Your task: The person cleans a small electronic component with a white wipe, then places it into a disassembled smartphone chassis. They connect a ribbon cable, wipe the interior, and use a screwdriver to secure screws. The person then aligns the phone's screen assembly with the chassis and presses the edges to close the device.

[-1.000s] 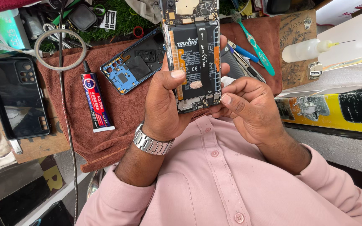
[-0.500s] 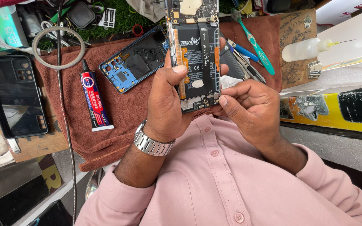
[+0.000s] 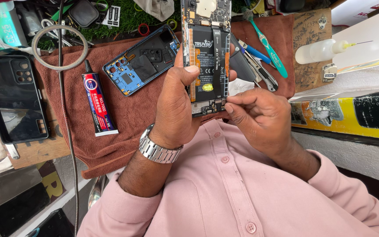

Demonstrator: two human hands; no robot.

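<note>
My left hand (image 3: 174,103) is clamped on the opened phone (image 3: 207,57), held up above the brown cloth (image 3: 128,109). My right hand (image 3: 259,116) pinches its bottom edge; I should pick gently, keeping it steady.

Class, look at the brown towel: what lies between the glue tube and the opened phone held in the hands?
In the head view, a blue phone frame lies on the towel between the glue tube and the opened phone.

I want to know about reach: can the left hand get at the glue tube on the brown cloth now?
Probably not at once: the left hand grips the opened phone. The glue tube lies uncovered beside it.
</note>
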